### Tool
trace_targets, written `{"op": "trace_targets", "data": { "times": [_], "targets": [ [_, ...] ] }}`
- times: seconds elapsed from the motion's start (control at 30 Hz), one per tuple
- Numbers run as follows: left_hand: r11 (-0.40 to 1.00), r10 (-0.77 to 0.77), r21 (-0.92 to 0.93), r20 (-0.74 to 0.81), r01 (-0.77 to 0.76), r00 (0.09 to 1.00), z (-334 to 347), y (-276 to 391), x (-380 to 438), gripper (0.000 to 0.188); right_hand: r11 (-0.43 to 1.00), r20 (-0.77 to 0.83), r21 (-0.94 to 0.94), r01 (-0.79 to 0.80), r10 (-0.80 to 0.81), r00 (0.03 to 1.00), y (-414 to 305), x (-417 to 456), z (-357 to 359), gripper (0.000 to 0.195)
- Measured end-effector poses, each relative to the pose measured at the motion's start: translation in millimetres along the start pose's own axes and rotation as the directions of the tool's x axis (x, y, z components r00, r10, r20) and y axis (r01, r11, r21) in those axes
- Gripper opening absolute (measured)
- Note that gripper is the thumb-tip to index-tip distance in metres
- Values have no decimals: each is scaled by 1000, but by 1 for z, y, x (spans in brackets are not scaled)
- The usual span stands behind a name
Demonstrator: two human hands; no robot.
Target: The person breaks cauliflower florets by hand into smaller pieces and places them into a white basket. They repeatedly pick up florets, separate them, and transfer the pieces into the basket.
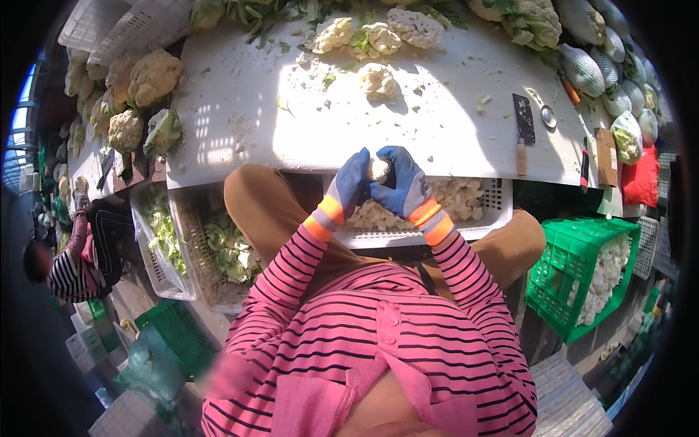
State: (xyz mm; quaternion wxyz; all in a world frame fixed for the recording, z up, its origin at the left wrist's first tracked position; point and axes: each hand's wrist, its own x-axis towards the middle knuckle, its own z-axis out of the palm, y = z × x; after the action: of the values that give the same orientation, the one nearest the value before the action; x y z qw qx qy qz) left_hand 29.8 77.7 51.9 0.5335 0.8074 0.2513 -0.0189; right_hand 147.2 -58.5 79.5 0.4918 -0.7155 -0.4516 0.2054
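Both hands wear blue and grey work gloves with orange cuffs. Between them, above a white plastic crate (494,216) of cauliflower florets (461,199), is a small cauliflower piece (378,170). My left hand (349,177) has its fingers against the left side of that piece. My right hand (400,181) curls around its right side, with the thumb pointing left below it. Beyond the hands, a larger cauliflower chunk (378,81) lies on the white tabletop (338,128) in bright sun, and several more pieces (416,27) lie behind it.
A cleaver (523,120) and a round metal tool (548,116) lie right on the table. Whole cauliflowers (155,76) are piled left; net-wrapped ones (581,70) fill the far right. A green crate (562,273) of florets stands right, crates with leaves (164,240) left. A co-worker (73,267) sits far left.
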Motion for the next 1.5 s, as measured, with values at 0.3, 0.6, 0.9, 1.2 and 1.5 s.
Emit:
{"op": "trace_targets", "data": {
  "times": [0.3,0.6,0.9,1.2,1.5],
  "targets": [
    [857,481,-254,82,-449,873,1,7,-16,72,996,99,2,-84,84,992,-2,-13,-3,50],
    [810,496,-17,-514,-586,700,39,-13,-28,42,158,120,957,-243,549,828,24,-37,10,14],
    [980,-146,-94,248,174,958,34,-10,-14,50,581,256,674,-457,396,882,45,-40,18,34],
    [799,302,601,-354,-32,885,50,22,62,80,698,-484,711,-90,578,656,55,-198,-220,24],
    [724,432,652,-175,-225,885,90,30,168,86,-272,-981,90,-958,140,-131,92,-501,-483,82]
  ]
}}
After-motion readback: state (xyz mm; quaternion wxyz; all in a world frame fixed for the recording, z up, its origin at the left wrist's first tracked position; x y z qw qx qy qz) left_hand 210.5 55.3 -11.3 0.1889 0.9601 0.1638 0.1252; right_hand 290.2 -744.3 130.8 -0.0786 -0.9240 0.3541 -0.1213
